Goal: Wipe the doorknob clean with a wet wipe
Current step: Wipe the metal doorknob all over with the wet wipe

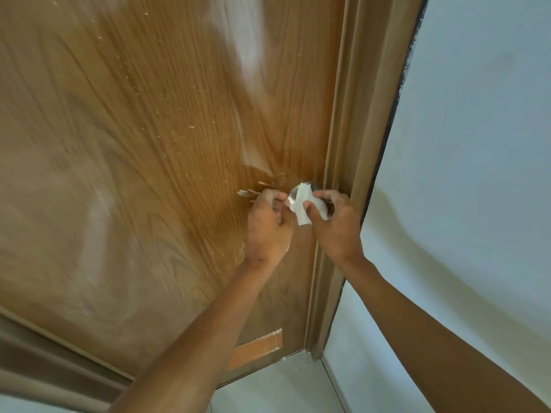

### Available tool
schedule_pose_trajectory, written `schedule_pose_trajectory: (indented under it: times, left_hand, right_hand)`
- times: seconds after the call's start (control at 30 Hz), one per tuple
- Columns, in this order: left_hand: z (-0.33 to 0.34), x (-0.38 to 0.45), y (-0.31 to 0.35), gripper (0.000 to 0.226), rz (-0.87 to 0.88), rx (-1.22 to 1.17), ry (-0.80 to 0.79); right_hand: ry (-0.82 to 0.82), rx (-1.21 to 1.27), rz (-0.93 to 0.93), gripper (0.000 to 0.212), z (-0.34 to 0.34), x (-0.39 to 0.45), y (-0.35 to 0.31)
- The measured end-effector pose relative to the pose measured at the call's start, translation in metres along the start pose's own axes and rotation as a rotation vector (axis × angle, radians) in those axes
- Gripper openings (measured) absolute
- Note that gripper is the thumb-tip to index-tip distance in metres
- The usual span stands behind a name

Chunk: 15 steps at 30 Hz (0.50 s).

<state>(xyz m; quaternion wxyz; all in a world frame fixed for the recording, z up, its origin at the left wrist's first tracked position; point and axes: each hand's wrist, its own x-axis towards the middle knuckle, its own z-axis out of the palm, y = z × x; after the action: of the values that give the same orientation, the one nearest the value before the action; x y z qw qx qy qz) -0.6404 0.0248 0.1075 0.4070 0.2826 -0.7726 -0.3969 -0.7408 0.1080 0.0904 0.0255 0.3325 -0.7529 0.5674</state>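
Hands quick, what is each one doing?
Left hand: fingers curled, pinching an end of the white wet wipe.
Right hand: holding the wipe on the round silver metal doorknob.

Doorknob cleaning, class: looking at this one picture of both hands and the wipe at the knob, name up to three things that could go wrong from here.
1. The wipe is bunched into a narrow strip over the doorknob, so parts of the metal may be missed.
2. The right hand works close to the door frame; knuckles could scrape it.
3. The left hand pinches only the wipe's edge, so it may slip free.
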Motion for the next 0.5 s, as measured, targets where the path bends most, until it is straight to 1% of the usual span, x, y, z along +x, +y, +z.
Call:
schedule_pose_trajectory:
  times: [0.1, 0.13, 0.2, 0.23, 0.27, 0.3, 0.33, 0.4, 0.43, 0.5]
  left_hand:
    - [-0.002, 0.005, 0.008, 0.019, 0.250, 0.154, -0.084]
    - [-0.003, 0.009, 0.012, 0.021, 0.296, 0.207, -0.114]
    - [-0.006, 0.016, 0.018, 0.024, 0.349, 0.266, -0.165]
    - [-0.008, 0.020, 0.021, 0.026, 0.371, 0.287, -0.197]
    - [-0.010, 0.024, 0.023, 0.028, 0.394, 0.314, -0.232]
    - [-0.011, 0.029, 0.024, 0.027, 0.417, 0.351, -0.264]
    - [-0.013, 0.033, 0.024, 0.025, 0.434, 0.389, -0.292]
    - [-0.015, 0.041, 0.024, 0.029, 0.437, 0.439, -0.331]
    - [-0.017, 0.043, 0.023, 0.030, 0.435, 0.444, -0.346]
    - [-0.020, 0.044, 0.022, 0.034, 0.458, 0.454, -0.374]
  right_hand:
    - [0.081, 0.232, 0.293, 0.030, 0.010, 0.001, -0.008]
    - [0.087, 0.338, 0.409, 0.026, 0.012, 0.001, -0.011]
    - [0.035, 0.624, 0.628, 0.018, 0.013, 0.001, -0.018]
    - [0.018, 0.700, 0.683, 0.017, 0.015, 0.001, -0.019]
    - [0.012, 0.694, 0.693, 0.019, 0.017, -0.001, -0.022]
    - [0.025, 0.612, 0.649, 0.025, 0.019, -0.005, -0.022]
    - [0.059, 0.485, 0.551, 0.032, 0.021, -0.009, -0.022]
    - [0.135, 0.227, 0.217, 0.041, 0.021, -0.021, -0.020]
    - [0.143, 0.148, 0.065, 0.044, 0.021, -0.025, -0.016]
    - [0.089, 0.044, -0.130, 0.047, 0.018, -0.025, -0.004]
